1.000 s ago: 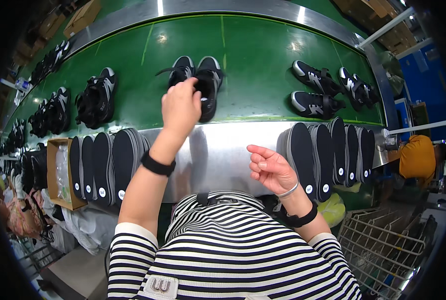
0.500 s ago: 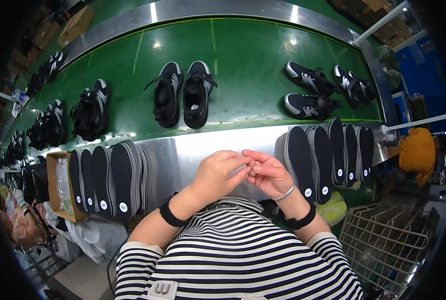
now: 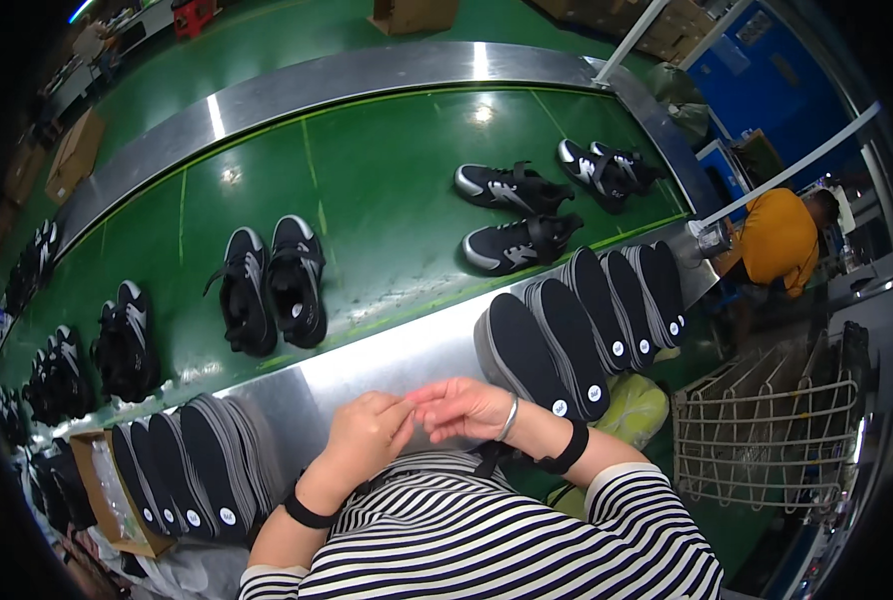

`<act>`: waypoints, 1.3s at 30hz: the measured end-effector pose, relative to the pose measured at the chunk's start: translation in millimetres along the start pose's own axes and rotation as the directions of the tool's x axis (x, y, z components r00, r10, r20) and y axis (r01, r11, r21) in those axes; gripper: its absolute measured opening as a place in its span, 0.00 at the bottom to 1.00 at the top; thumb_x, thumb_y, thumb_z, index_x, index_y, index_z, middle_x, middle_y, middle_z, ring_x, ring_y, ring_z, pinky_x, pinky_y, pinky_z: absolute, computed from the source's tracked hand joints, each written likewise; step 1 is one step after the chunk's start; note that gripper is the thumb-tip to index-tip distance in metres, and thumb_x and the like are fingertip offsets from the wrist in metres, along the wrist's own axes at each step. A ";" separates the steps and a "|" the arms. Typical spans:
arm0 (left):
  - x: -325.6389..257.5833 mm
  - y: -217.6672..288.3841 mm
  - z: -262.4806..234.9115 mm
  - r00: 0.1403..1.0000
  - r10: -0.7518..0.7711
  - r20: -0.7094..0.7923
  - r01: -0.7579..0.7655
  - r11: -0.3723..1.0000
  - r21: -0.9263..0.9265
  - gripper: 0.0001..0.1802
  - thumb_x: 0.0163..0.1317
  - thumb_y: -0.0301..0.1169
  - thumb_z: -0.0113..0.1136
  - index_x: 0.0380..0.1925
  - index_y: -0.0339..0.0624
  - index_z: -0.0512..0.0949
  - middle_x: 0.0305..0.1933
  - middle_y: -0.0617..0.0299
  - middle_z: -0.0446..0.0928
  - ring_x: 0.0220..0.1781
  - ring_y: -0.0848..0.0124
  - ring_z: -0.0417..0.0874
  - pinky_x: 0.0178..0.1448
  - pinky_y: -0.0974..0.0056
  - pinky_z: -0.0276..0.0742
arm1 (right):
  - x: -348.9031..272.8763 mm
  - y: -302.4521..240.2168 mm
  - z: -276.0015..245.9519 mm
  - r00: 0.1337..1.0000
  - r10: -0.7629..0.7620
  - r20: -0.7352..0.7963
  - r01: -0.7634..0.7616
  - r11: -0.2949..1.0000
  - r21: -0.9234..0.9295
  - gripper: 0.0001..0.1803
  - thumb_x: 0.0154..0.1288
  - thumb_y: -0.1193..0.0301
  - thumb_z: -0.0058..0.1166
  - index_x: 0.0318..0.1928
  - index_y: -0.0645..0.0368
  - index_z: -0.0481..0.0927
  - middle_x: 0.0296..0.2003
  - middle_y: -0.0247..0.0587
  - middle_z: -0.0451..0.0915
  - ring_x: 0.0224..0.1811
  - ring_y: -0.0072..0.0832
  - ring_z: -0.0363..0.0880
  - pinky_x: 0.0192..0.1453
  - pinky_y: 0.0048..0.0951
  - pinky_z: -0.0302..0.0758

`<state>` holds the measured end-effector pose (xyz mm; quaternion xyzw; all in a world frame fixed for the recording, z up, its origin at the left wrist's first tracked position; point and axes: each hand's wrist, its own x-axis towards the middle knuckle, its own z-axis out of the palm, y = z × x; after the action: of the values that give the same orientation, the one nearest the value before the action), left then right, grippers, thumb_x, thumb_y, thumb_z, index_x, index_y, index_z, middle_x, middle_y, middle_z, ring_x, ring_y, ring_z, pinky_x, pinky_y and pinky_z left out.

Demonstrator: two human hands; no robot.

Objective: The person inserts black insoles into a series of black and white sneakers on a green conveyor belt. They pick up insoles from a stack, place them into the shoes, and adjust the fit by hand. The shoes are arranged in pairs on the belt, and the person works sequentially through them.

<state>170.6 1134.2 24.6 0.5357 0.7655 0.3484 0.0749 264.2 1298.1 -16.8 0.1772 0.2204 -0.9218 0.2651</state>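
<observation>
My left hand [image 3: 368, 436] and my right hand [image 3: 467, 409] meet fingertip to fingertip in front of my body, over the metal ledge [image 3: 362, 375]. Both have thumb and fingers drawn together; anything between them is too small to make out. Left of them stand stacks of black insoles [image 3: 207, 455] with grey edges and round white heel stickers. More insole stacks [image 3: 522, 350] stand by my right hand. Beyond the ledge, a pair of black shoes [image 3: 300, 285] with silver toes rests on the green belt [image 3: 377, 200], toes pointing away.
Other black shoes lie on the belt, including a sideways pair [image 3: 512, 243] at right and several at left. An open cardboard box [image 3: 97, 475] holds clear plastic. At right are a wire rack [image 3: 757, 440], a yellow-green bag [image 3: 632, 410] and a person in orange [image 3: 779, 240].
My view has turned to the right, so shoes and insoles appear farther left and tilted. My hands stay together at the fingertips, the right one now more level.
</observation>
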 end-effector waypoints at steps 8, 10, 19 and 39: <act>-12.6 -56.8 37.2 0.870 -0.491 0.043 0.485 0.869 0.096 0.10 0.48 0.33 0.57 0.29 0.40 0.74 0.36 0.54 0.73 0.42 0.58 0.73 0.45 0.57 0.67 | -1.3 -113.5 -42.9 0.689 -0.716 -0.113 0.186 0.326 -0.927 0.09 0.50 0.72 0.55 0.34 0.59 0.78 0.28 0.35 0.76 0.30 0.26 0.74 0.35 0.27 0.73; -32.0 -75.3 43.1 0.831 -0.554 0.054 0.533 0.821 0.207 0.19 0.48 0.39 0.58 0.37 0.40 0.73 0.47 0.49 0.70 0.53 0.54 0.67 0.54 0.51 0.61 | -8.7 -162.0 -79.0 0.398 -0.910 0.118 -0.323 -0.260 -0.910 0.07 0.48 0.73 0.51 0.31 0.56 0.79 0.32 0.41 0.77 0.34 0.37 0.74 0.38 0.34 0.72; -72.0 -109.4 66.7 0.656 -0.660 0.366 0.583 0.751 0.310 0.56 0.41 0.61 0.54 0.61 0.33 0.45 0.66 0.36 0.31 0.67 0.43 0.25 0.60 0.36 0.22 | -24.8 -238.9 -168.7 0.578 -0.773 -0.261 -0.816 -0.544 -0.197 0.17 0.54 0.70 0.46 0.46 0.46 0.75 0.59 0.38 0.58 0.62 0.34 0.53 0.63 0.47 0.47; -12.1 -30.6 50.7 0.733 -0.680 0.034 0.332 0.313 -0.890 0.61 0.43 0.35 0.67 0.57 0.33 0.24 0.62 0.41 0.45 0.63 0.55 0.55 0.64 0.55 0.52 | 34.5 -54.6 29.2 0.865 -0.490 -0.106 -0.428 -0.610 -0.667 0.14 0.46 0.61 0.51 0.30 0.58 0.77 0.31 0.45 0.76 0.37 0.38 0.75 0.42 0.39 0.68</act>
<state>176.8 1141.1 -35.2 0.0803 0.6190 0.7221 0.2982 199.6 1310.9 9.5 0.0525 0.9810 -0.1002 0.1576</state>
